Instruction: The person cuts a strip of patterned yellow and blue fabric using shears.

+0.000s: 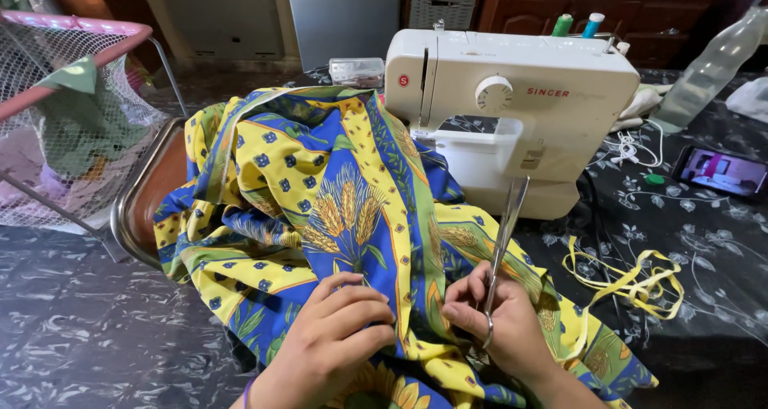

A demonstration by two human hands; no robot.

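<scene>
From my remote seat, the right hand (504,325) is closed around a pair of scissors (502,245), blades shut and pointing up and away toward the white sewing machine (512,105). The left hand (332,337) presses fingers-down on the yellow-and-blue printed fabric (320,193), which is heaped across the counter (72,329) directly under both hands. The scissors' long axis runs near upright, just right of the fabric's central fold. Yellow trimmed strips (632,281) lie to the right.
</scene>
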